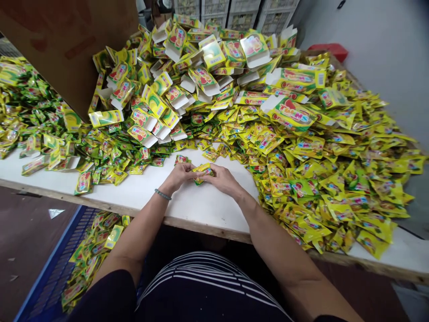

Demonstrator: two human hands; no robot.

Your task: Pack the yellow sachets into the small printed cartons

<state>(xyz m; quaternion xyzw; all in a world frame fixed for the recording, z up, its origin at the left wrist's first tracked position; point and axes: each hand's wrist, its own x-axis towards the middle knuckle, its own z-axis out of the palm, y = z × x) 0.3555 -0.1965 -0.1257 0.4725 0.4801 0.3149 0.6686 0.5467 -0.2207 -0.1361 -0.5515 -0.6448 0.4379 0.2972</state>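
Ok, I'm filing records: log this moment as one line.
left hand: gripping yellow packet | right hand: gripping same packet | beneath: white tabletop

Above the table (208, 208), a held packet (203, 170) was between the left hand (181, 175) at its 9 o'clock and the right hand (221, 178) at its 3 o'clock, with a loose packet (182, 159) near at 10. Around them on the table lay the left heap (110, 154) of packets at 9 to 10 o'clock, the right heap (321, 179) at 1 to 4, and small boxes (212, 51) piled from 11 to 1, beside a large carton (83, 44). Stacked crates (243, 13) stood behind the boxes at 12 o'clock, and a basket (56, 264) holding packets sat at 8, below the near edge.
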